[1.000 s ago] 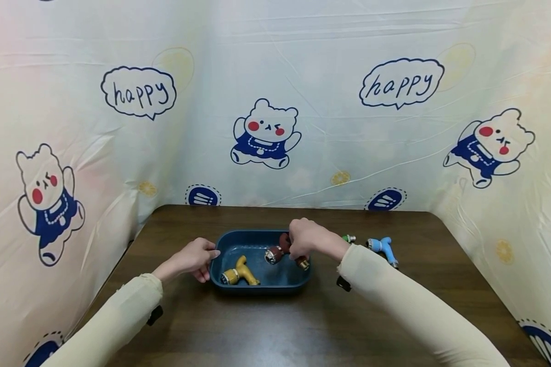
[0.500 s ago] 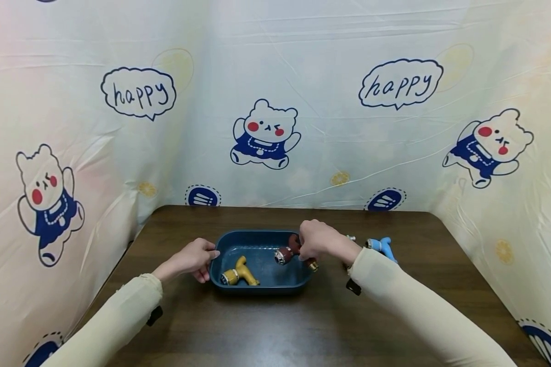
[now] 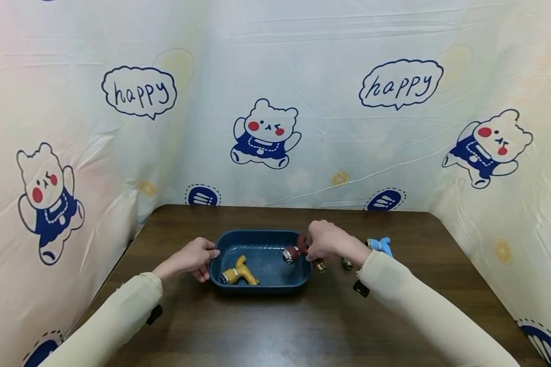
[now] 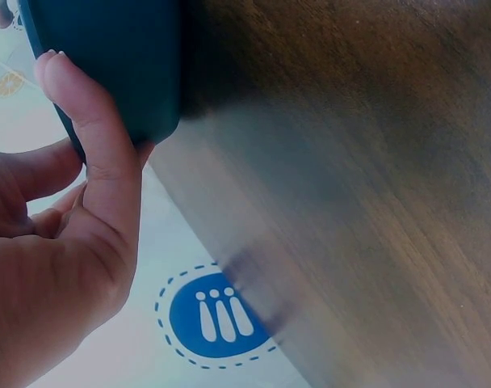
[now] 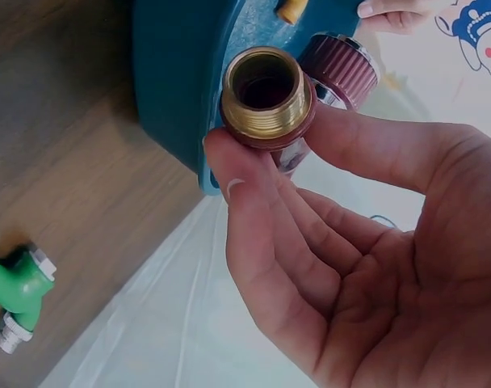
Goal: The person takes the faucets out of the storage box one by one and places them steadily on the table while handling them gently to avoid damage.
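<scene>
My left hand grips the left rim of a dark blue rectangular tray, the thumb over the edge; the left wrist view shows its fingers along the outside of the tray wall. A dark red faucet is pinched in my right hand over the tray's right rim. Up close in the right wrist view, its threaded brass outlet faces the camera, between thumb and fingers. Inside the tray, at the front left, lies a yellow faucet.
A light blue faucet lies on the brown table right of the tray, partly behind my right sleeve. Near it is a green faucet, mostly hidden by my right arm in the head view. A printed curtain surrounds the table.
My right hand has moved right with the dark red faucet, from over the tray's inside to its right rim. The left hand and tray stay in place.
</scene>
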The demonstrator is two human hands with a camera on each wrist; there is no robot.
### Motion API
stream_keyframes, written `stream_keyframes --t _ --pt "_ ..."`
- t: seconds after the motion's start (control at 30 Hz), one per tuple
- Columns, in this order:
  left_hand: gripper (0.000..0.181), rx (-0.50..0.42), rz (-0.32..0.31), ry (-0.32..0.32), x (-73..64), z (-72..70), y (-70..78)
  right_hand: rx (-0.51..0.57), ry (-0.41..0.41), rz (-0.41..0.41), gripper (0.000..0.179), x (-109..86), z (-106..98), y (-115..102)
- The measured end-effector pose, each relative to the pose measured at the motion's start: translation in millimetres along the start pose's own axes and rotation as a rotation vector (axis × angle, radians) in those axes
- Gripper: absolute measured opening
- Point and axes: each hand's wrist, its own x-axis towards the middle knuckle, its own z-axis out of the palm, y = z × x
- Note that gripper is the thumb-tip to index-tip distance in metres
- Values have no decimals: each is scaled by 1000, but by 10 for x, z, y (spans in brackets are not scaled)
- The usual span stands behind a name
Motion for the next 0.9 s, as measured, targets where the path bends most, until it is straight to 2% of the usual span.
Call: stream_keyframes --t 0.13,0.37,0.6,0.73,0.9 --pt "38 0 -4 -1 6 0 0 13 12 -5 39 -30 17 57" --pt "40 9 -14 -4 14 8 -6 65 35 -6 30 -90 85 158" --pt "39 13 -11 -4 -8 24 -25 67 55 16 31 -137 143 224" --pt "40 15 -12 7 -21 24 -24 65 57 21 32 -161 132 251" --pt "43 6 -7 10 -7 12 11 90 69 32 25 -202 71 295"
